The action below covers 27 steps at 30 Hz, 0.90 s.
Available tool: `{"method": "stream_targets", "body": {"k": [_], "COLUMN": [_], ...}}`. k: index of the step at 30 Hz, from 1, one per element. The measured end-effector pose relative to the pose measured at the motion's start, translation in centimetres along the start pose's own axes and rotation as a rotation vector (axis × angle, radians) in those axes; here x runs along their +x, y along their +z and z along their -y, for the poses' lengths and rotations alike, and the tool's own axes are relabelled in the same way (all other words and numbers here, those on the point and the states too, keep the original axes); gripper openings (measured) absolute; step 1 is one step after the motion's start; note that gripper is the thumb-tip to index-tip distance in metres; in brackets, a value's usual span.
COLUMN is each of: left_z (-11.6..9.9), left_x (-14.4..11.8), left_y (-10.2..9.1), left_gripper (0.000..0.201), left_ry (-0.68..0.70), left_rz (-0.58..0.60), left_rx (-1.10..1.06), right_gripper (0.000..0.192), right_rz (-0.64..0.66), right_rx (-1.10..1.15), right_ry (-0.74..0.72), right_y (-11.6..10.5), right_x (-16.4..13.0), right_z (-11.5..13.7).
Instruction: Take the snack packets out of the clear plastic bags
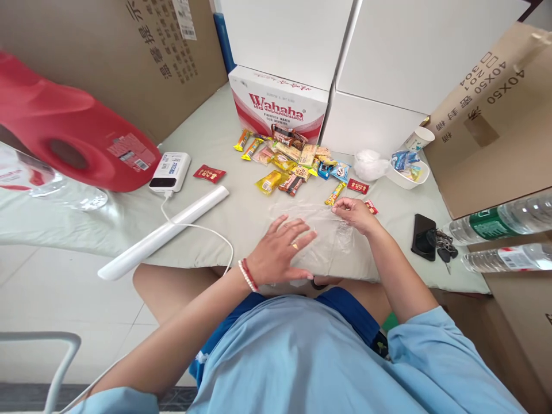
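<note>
Clear plastic bag (321,230) lies flat on the grey tabletop (241,213), centre of frame, just below the snack pile. Left hand (280,250) rests palm-down on the bag's lower left part, fingers spread, grip wide and holding nothing. Right hand (356,214) sits at the bag's upper right edge, fingertips pinched narrow on the film. Pile of wrapped snacks (293,164) lies above centre, in front of the Wahaha box (276,106). White bowl (407,175) at right; phone and keys (425,241) at lower right.
</note>
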<state>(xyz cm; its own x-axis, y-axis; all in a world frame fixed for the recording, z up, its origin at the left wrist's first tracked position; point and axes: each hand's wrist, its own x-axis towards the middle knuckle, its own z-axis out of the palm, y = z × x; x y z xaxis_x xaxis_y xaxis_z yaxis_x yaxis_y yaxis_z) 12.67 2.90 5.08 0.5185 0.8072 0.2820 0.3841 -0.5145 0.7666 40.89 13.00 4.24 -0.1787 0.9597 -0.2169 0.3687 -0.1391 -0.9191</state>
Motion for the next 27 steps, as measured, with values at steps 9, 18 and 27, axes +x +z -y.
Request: {"method": "stream_targets", "body": {"k": [9,18,27], "left_z": [3.0,3.2,5.9], "left_x": [-4.5,-3.5,-3.2], "left_y": [-2.0,-2.0,1.5], "left_gripper": [0.020,0.045,0.046], "left_ry": [0.050,-0.582,-0.427], "left_rz": [0.426,0.002,-0.143], "left_rx": [0.200,0.520,0.829], "right_gripper": [0.040,0.037,0.030], "right_rz": [-0.108,-0.474,-0.689], "right_rx": [0.031,0.169,-0.494], "right_ry": [0.046,0.033,-0.284], "right_y": [-0.6,4.2,3.8], "right_x": [0.9,-6.8,-10.8], "right_z": [-1.7,-5.9,-4.3]}}
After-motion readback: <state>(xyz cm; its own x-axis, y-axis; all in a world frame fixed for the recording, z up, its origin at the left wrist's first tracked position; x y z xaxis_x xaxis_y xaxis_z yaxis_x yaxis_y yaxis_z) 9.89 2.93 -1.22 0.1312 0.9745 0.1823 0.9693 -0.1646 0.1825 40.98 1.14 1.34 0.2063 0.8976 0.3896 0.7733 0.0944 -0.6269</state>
